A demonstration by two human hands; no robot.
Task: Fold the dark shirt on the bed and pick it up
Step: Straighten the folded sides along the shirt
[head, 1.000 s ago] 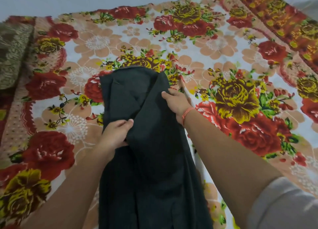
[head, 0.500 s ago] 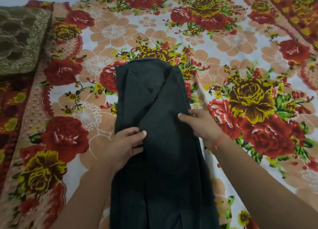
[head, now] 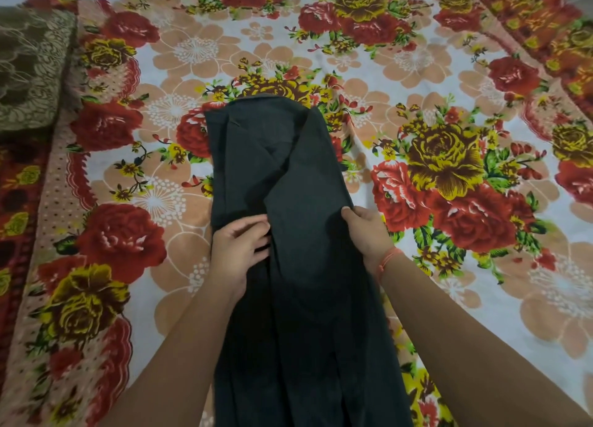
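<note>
- Two hands hold the dark shirt (head: 290, 176) midway, one at each edge.
- The left hand (head: 239, 255) grips the left fold; the right hand (head: 367, 234) pinches the right edge.
- It lies lengthwise on the flowered bedsheet (head: 167, 73).

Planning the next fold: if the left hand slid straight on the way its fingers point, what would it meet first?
The left hand points right across the dark shirt, so it meets that shirt's overlapping flap first; farther on, likely the right hand at the edge.
</note>
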